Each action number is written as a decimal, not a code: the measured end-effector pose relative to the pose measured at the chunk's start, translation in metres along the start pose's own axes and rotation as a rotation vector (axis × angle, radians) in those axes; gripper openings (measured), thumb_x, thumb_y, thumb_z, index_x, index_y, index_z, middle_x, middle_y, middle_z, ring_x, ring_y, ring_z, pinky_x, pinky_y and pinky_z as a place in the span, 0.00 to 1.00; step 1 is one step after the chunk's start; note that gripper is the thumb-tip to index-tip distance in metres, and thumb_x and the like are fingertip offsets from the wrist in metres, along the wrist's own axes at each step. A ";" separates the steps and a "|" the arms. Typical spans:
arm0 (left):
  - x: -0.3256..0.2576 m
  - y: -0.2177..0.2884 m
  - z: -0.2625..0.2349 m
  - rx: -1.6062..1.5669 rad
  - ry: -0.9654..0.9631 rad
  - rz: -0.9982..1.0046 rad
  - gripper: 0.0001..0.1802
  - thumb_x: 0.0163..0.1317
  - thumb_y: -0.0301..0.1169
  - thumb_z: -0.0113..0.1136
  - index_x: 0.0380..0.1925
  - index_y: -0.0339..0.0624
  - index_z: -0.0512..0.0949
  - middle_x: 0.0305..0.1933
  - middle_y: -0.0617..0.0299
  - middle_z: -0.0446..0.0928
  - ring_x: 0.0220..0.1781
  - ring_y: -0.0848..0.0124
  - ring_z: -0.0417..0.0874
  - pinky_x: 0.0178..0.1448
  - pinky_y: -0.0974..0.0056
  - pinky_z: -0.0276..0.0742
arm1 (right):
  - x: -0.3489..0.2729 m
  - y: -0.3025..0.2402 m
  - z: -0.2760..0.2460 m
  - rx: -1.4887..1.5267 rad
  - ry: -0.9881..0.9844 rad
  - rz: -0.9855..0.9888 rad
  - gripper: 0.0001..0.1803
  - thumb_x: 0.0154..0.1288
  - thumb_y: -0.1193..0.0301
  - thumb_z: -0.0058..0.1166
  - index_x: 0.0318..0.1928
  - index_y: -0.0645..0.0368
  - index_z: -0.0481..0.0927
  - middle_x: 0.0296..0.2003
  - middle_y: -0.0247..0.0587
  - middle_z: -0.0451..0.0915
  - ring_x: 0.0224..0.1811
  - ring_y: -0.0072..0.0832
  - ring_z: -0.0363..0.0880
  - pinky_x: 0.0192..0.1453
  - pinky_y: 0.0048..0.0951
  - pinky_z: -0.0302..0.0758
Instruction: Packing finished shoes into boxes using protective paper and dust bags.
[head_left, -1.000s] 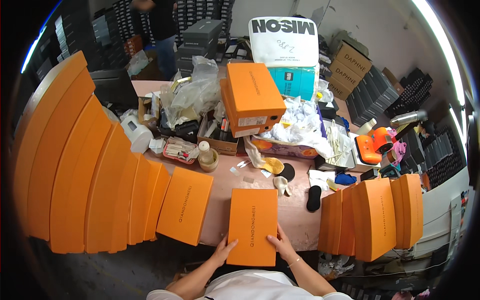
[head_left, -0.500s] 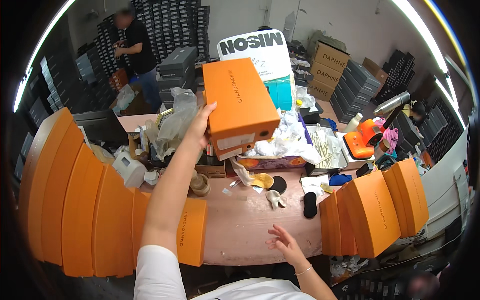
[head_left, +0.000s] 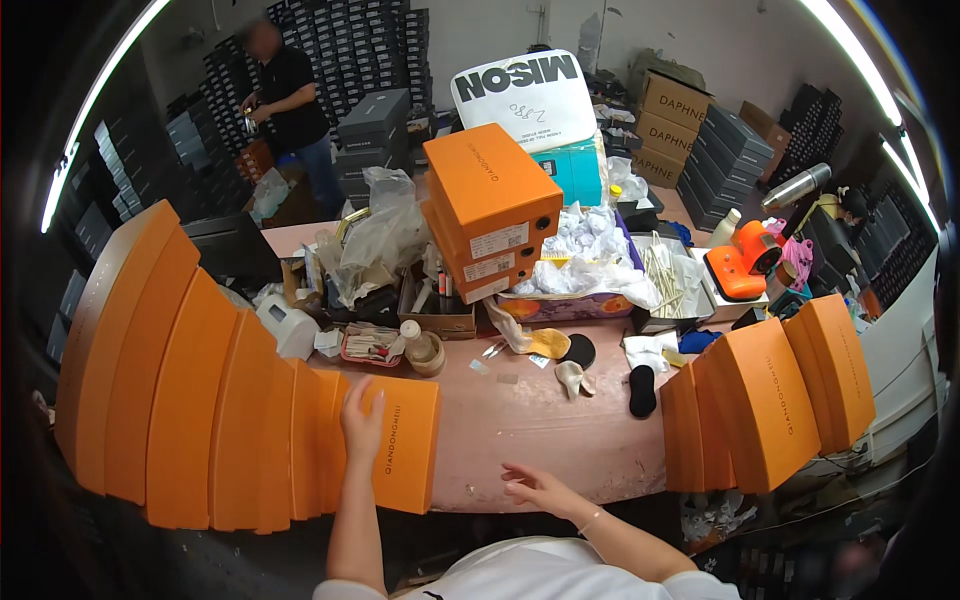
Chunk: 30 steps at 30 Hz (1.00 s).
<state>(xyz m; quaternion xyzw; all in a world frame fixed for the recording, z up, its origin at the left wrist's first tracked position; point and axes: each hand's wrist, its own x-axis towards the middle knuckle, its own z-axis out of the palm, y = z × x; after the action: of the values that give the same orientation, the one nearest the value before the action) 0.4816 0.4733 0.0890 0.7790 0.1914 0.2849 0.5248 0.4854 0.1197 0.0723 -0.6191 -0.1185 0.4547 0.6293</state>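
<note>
Orange boxes (head_left: 487,222) now stand three high at upper centre of the frame, one more just added, which frees both hands, the left hand (head_left: 362,416) with its grip spread over a nearer carton (head_left: 410,448) at lower left, the right hand (head_left: 538,490) empty, grip loosely parted above the worktop (head_left: 565,445)

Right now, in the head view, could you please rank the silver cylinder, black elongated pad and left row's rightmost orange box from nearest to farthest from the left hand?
1. Rightmost orange box: immediately right.
2. Black elongated pad: farther right.
3. Silver cylinder: far right, back.
</note>
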 end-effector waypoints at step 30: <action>-0.158 -0.022 0.116 -0.351 -0.850 -0.731 0.25 0.71 0.42 0.50 0.61 0.38 0.66 0.56 0.53 0.74 0.56 0.63 0.76 0.56 0.60 0.75 | -0.051 0.018 -0.023 -0.254 0.560 -0.446 0.36 0.63 0.53 0.57 0.64 0.62 0.63 0.47 0.54 0.80 0.46 0.37 0.79 0.52 0.33 0.73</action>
<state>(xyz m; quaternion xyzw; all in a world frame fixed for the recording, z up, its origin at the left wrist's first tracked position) 0.4353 0.3050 -0.0034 0.6099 0.1703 -0.2245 0.7407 0.4654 0.0647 0.0729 -0.7515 -0.1293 0.1015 0.6389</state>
